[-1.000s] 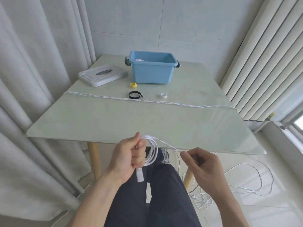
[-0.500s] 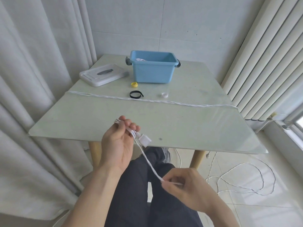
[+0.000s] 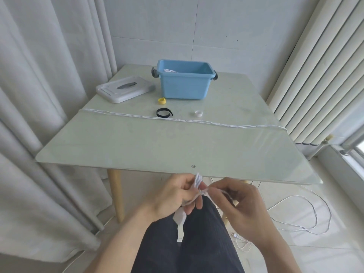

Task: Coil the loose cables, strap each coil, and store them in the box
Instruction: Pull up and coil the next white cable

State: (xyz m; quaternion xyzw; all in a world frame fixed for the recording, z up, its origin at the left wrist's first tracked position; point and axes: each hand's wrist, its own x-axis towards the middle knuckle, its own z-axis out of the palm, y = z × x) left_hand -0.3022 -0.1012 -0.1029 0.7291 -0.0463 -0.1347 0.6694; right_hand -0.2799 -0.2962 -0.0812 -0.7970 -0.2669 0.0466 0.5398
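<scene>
Half a second ago the hands were apart, the left up near the table edge and the right low over the lap with a taut line of cable between them; now the right hand (image 3: 244, 209) has risen to meet the left hand (image 3: 177, 196) just below the near edge of the table (image 3: 137, 150), and the two are almost touching.

As for progress, the blue box (image 3: 184, 83) at the far side already shows a bit of white cable inside, so at least one coil looks stored. A second white cable (image 3: 177, 120) lies stretched straight across the tabletop, uncoiled. The cable in hand (image 3: 199, 187) is only partly wound: much of it trails in loose loops on the floor (image 3: 307, 219) to the right. Three rolled straps wait on the table: a black strap (image 3: 163, 112), a yellow strap (image 3: 162, 100) and a white strap (image 3: 198, 113). So this coil must be finished, strapped and boxed, and the table cable afterwards.

The left hand is palm-inward, fingers curled round the small bundle of loops, with the white plug body hanging beneath it. The right hand pinches the running cable between thumb and forefinger, beside the left fingertips, apparently laying on another turn
</scene>
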